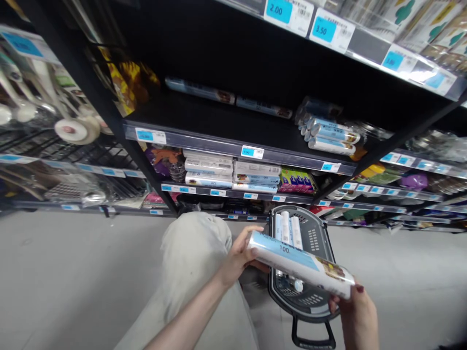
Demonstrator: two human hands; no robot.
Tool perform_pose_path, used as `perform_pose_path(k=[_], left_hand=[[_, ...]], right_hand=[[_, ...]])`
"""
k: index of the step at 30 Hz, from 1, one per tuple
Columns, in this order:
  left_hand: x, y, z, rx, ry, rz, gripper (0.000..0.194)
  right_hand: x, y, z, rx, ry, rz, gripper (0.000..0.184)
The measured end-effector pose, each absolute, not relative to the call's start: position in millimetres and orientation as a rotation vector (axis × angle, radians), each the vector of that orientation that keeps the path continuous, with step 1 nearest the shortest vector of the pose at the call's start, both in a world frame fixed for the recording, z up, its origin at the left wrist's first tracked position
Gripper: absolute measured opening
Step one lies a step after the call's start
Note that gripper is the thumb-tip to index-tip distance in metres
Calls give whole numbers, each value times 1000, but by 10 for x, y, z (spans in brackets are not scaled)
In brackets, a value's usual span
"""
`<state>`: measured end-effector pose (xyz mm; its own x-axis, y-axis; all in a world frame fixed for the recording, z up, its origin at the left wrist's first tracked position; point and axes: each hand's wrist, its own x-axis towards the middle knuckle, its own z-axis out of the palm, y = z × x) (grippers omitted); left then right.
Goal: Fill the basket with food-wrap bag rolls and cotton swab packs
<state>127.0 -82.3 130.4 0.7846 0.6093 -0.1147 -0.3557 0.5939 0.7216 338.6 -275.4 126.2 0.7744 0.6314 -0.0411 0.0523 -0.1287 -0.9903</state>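
Observation:
A roll of plastic bags (301,265), wrapped in a white and light blue label marked 100, is held between my two hands over a grey basket. My left hand (241,253) is closed round its left end. At the lower right end, the fingers of my right hand (355,306) grip the roll. Beneath it the shopping basket (326,243) stands on the floor with its black handle toward me. Several slimmer white and blue rolls (286,227) lie inside, partly covered by the roll I hold.
Ahead is a black shelf unit. Its middle shelf (219,116) carries a pile of rolls (330,136) at the right; stacked rolls (209,172) and green-pink boxes (297,181) sit lower. Kitchen utensils (44,104) hang at left. My knee (197,243) is beside the basket.

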Motion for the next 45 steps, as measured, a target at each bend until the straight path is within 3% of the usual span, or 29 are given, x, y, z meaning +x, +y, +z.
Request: perform_pose_path(k=[9, 18, 33, 45], left_hand=[[1320, -808, 1240, 711, 485, 568, 41], [1335, -816, 1229, 715, 529, 571, 43], [1345, -821, 1224, 775, 492, 558, 47], [1284, -910, 1210, 961, 288, 463, 75]], right_hand=[[3293, -2774, 1373, -1699, -865, 443, 60], [3288, -2790, 1299, -1618, -722, 408, 46], [3240, -2738, 1287, -1613, -548, 469, 52], [3431, -2743, 1240, -1491, -318, 578, 52]])
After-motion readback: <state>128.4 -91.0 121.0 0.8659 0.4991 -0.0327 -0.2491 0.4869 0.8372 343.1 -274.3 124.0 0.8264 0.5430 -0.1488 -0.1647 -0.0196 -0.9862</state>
